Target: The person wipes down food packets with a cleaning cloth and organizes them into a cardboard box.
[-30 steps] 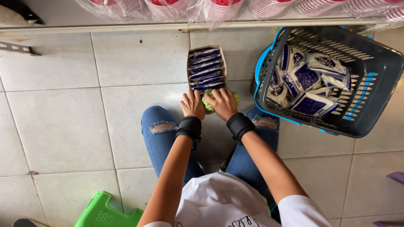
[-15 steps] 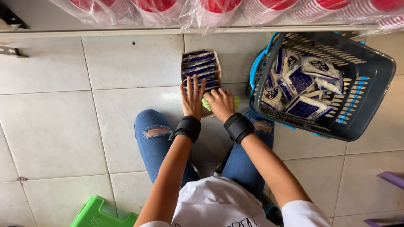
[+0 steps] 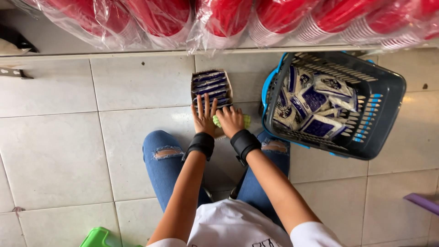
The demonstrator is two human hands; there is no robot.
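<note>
Seen from above, crouched on a pale tiled floor (image 3: 59, 151). Left hand (image 3: 204, 118) now spread flat, fingers splayed, laid over the near end of an open brown cardboard box of dark blue packets (image 3: 210, 84); half a second ago less extended. Right hand (image 3: 230, 120) curled loosely just beside it, resting on a small yellow-green packet (image 3: 246, 120), grip unclear. Black wrist straps on both. To the right, tilted dark blue plastic basket (image 3: 379, 114) holding blue-and-white packets. Far side, wrapped red cup stacks (image 3: 160, 16) on a shelf.
</note>
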